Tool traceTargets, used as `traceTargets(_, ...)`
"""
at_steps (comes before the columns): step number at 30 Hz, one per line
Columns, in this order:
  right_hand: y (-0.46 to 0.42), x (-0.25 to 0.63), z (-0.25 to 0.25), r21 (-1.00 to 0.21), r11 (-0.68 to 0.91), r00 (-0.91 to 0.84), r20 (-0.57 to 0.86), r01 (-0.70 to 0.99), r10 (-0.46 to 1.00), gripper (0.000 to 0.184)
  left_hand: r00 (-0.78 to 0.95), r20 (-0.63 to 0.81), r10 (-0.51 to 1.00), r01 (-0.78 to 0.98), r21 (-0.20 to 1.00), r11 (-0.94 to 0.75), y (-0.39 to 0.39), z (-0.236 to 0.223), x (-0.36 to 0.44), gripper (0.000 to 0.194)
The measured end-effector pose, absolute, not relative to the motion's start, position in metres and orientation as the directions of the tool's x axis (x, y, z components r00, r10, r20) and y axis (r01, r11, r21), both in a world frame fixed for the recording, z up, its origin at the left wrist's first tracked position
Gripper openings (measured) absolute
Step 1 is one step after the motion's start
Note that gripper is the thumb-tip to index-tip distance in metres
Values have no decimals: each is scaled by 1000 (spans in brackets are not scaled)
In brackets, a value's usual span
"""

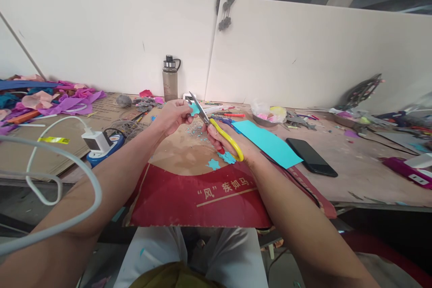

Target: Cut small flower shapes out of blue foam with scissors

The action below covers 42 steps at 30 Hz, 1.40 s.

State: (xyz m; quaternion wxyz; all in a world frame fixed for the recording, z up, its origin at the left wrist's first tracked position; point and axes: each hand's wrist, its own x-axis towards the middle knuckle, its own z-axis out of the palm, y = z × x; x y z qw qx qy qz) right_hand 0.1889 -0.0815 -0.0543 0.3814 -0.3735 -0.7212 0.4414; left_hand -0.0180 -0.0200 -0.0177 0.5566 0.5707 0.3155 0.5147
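Observation:
Between the thumb and fingers of my left hand (173,116) is pinched a small turquoise paper piece (195,109). My right hand (221,137) grips a pair of scissors (227,137) with a yellow handle and some red inside. Their blades point up and away, slightly parted, right beside the paper piece. Below the right hand, cut turquoise paper shapes, one of them a star-like cutout (213,164), lie on the red and brown cardboard (189,198). A larger turquoise paper sheet (268,142) rests to the right of my right hand.
A black phone (312,157) lies beside the sheet. A grey bottle (170,78) stands against the white partition (111,31). Left are a charger (97,141) with a white cable, a wire tangle (126,128) and crumpled coloured paper (50,99). A bowl (266,119) sits behind the sheet.

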Motion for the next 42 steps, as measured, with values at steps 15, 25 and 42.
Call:
traceTargets(15, -74, 185, -62, -922, 335, -382, 244, 194, 892, 70, 305, 226, 925, -198, 965, -171, -18, -18, -18, 26)
traceTargets(25, -76, 182, -63, -929, 342, -378, 269, 141, 886, 70, 299, 217, 929, -231, 961, -150, -16, -20, -18, 20)
traceTargets(42, -57, 183, -73, -934, 355, -170, 355, -30, 919, 67, 233, 259, 937, -252, 947, -199, -23, -21, -12, 30)
